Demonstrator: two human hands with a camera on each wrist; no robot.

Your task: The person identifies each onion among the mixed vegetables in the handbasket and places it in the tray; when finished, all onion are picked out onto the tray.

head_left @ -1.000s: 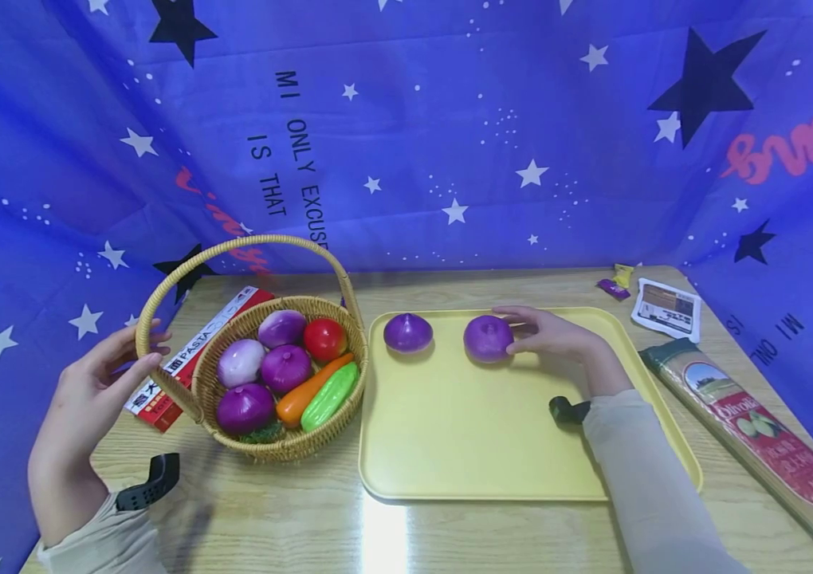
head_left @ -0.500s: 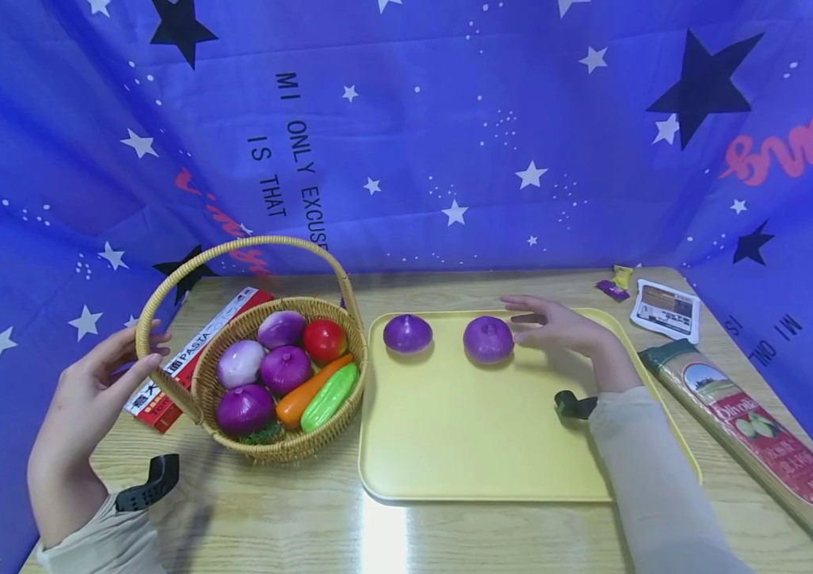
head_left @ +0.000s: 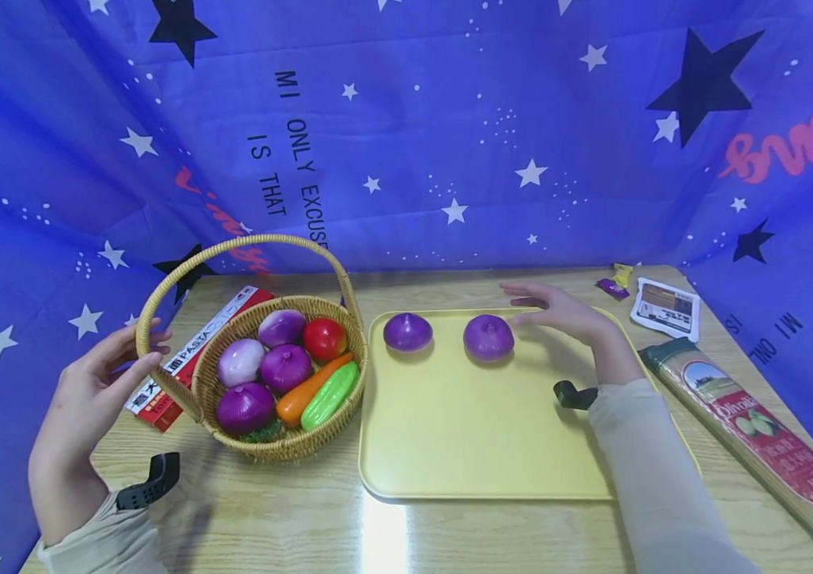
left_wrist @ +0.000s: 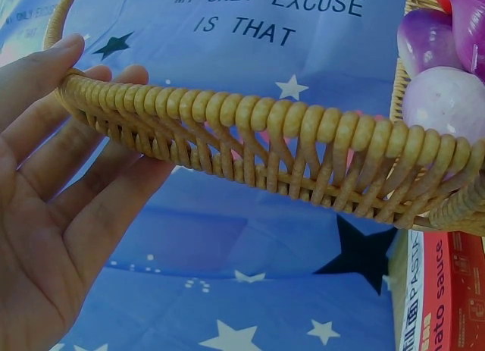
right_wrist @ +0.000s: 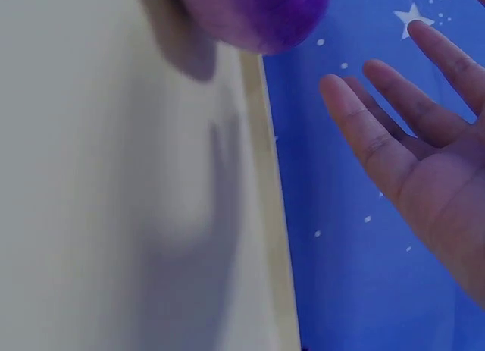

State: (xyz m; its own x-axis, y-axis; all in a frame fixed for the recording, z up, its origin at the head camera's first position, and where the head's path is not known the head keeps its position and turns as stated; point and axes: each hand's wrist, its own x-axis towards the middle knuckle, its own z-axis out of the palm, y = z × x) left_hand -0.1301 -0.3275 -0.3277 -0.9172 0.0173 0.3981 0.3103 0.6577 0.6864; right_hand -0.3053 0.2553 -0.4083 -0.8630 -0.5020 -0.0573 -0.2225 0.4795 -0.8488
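My left hand (head_left: 84, 406) pinches the left side of the wicker basket's handle (left_wrist: 250, 127) between thumb and fingers. Inside the basket (head_left: 284, 454) lie several purple onions (head_left: 286, 367), a whitish-purple one (head_left: 241, 363), a red tomato (head_left: 324, 340), an orange carrot (head_left: 309, 392) and a green vegetable (head_left: 330, 397), perhaps a cucumber. On the yellow tray (head_left: 464, 454) sit two purple onions, one at the left (head_left: 408, 332) and one in the middle (head_left: 488, 338). Just right of the middle onion hovers my right hand (head_left: 564, 315), fingers extended and holding nothing; the right wrist view shows a gap between them.
A red and white pasta box (head_left: 162, 402) lies behind and left of the basket. At the right are a long pasta bag (head_left: 765, 430), a flat white packet (head_left: 667, 309) and small purple and yellow wrapped pieces (head_left: 614, 287). A blue star-patterned cloth (head_left: 421, 143) walls the table.
My right hand has let go of the middle onion, drawing back to the right and rising; the onion stays on the tray. The left hand and basket have not moved.
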